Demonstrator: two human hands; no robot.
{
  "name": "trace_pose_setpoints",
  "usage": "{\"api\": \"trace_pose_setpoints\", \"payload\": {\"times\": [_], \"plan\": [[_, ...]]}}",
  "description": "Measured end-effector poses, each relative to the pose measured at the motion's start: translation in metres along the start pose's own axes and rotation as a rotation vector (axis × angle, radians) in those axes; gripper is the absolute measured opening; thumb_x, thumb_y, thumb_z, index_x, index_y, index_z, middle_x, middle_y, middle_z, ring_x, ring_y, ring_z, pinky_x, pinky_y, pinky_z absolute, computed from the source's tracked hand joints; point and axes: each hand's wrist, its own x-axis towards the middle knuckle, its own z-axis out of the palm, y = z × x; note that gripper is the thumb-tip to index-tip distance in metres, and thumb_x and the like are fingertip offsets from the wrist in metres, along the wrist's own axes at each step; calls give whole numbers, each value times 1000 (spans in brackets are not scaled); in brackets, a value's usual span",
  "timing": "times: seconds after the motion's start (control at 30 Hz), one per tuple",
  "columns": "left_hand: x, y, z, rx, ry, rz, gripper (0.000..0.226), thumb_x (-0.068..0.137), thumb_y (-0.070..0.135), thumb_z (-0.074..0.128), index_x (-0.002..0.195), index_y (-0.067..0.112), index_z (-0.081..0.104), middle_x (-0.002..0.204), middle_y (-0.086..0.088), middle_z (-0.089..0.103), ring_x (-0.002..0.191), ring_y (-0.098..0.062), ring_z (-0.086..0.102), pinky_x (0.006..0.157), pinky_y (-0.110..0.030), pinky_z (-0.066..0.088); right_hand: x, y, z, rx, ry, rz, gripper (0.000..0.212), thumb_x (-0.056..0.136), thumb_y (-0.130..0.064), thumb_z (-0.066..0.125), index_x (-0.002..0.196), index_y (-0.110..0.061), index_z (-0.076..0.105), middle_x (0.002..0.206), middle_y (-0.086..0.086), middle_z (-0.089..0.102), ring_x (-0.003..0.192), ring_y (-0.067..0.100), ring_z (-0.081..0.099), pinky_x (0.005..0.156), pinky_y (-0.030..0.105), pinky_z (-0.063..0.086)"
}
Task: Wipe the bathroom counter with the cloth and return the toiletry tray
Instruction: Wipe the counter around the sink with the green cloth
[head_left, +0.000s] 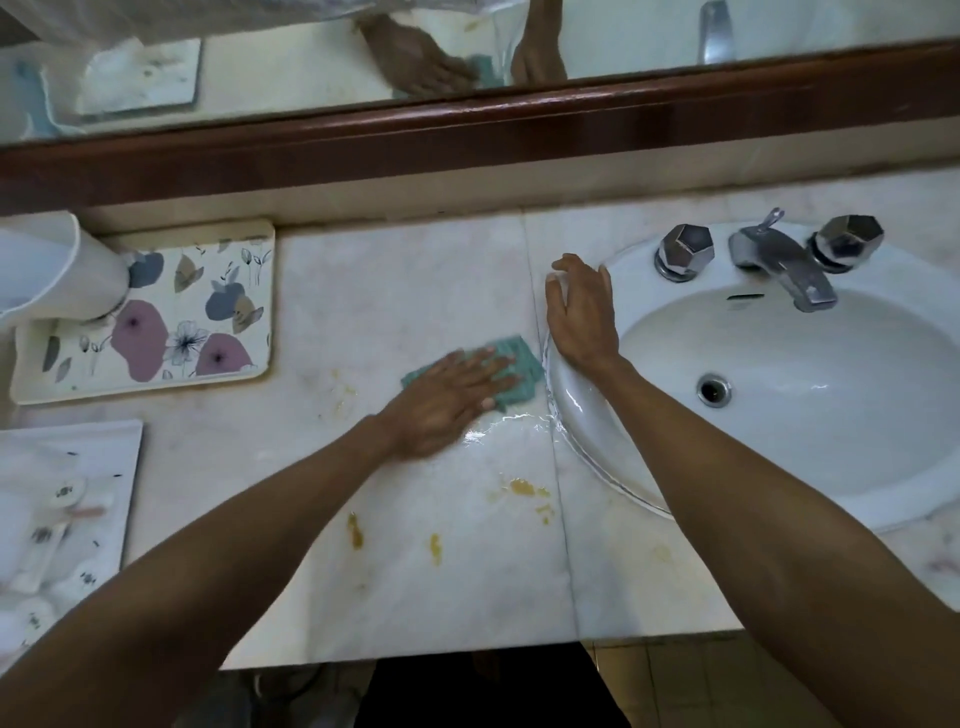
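Your left hand (449, 397) lay flat on the green cloth (511, 364), fingers spread and pressing it onto the marble counter (415, 597) just left of the sink (779, 389). The cloth showed beyond your fingertips, its far edge close to the basin's rim. Your right hand (582, 312) rested palm down on the left rim of the sink, fingers extended and loosely apart, gripping nothing.

A wet sheen sat on the counter just below your left hand. Yellowish stains (522, 487) remained nearer to you, between your forearms, with fainter marks to the left of the cloth.

The toiletry tray (171, 312), cream with a floral print, sat at the back left of the counter against the wall, well apart from the cloth. A white cup (57, 270) stood on its left end. At the left edge a pale sheet (67, 499) held small items, too blurred for you to tell what they were. The faucet (779, 265) and its two chrome knobs stood at the back of the sink.
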Motion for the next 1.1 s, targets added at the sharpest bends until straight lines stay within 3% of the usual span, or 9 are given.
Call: {"api": "trace_pose_setpoints", "payload": {"times": [0.1, 0.2, 0.3, 0.43, 0.6, 0.73, 0.83, 1.0, 1.1], "plan": [[29, -25, -16, -77, 106, -239, 49, 109, 39, 23, 158, 35, 21, 167, 10, 11, 155, -12, 2, 125, -42, 5, -4, 3, 2, -72, -10, -57, 31, 100, -26, 41, 119, -7, 57, 121, 6, 63, 118, 26, 54, 119, 43, 19], [42, -20, -15, -163, 155, -347, 48, 109, 35, 26, 157, 31, 26, 166, 6, 16, 155, -16, 4, 125, -47, 5, -5, 2, 4, -139, -31, -83, 32, 100, -27, 40, 118, -7, 58, 121, 8, 63, 118, 27, 54, 118, 47, 21], [14, -1, 2, -183, 197, -331, 48, 109, 34, 26, 157, 30, 28, 166, 7, 18, 155, -13, 3, 125, -44, 3, -7, 3, 10, -288, -40, -87, 37, 100, -30, 37, 118, -6, 58, 128, 13, 59, 123, 33, 50, 117, 51, 21], [-65, 25, 29, -16, 149, -266, 51, 109, 38, 24, 160, 31, 18, 168, 9, 8, 155, -12, -4, 125, -39, -2, -4, -18, 27, -481, -180, 28, 47, 101, -37, 34, 135, -7, 47, 153, 20, 34, 146, 36, 24, 120, 53, 3], [-99, -7, 26, 161, 90, -170, 51, 109, 41, 23, 159, 33, 21, 168, 8, 10, 156, -14, 2, 125, -39, 3, -3, -51, 53, -395, -321, 19, 50, 103, -34, 34, 144, -5, 38, 160, 25, 18, 149, 39, 15, 122, 49, 8], [-62, -47, 1, 104, 219, -518, 52, 107, 44, 19, 158, 33, 25, 166, 6, 19, 155, -17, 12, 123, -48, 14, -12, -52, 61, -387, -321, 14, 50, 103, -32, 36, 145, -4, 36, 160, 26, 17, 148, 40, 16, 120, 49, 15], [-45, -42, -2, 13, 263, -643, 56, 104, 45, 16, 158, 32, 26, 167, 5, 18, 155, -19, 9, 125, -45, 3, -15, -52, 62, -398, -313, -15, 50, 103, -32, 37, 144, -4, 37, 159, 26, 19, 147, 40, 17, 119, 50, 16], [-109, -1, 29, 55, 208, -463, 52, 107, 43, 20, 159, 33, 20, 168, 8, 9, 156, -15, 1, 125, -41, 1, -20, -64, 73, -395, -353, -84, 52, 103, -32, 35, 148, -6, 33, 162, 24, 13, 150, 38, 12, 122, 50, 11], [-152, -16, 31, 91, 201, -434, 52, 108, 42, 22, 159, 34, 19, 168, 10, 8, 155, -13, 0, 125, -38, 1, -26, -70, 84, -399, -382, -121, 54, 103, -34, 33, 150, -7, 29, 163, 21, 11, 151, 36, 9, 122, 50, 8]]}}
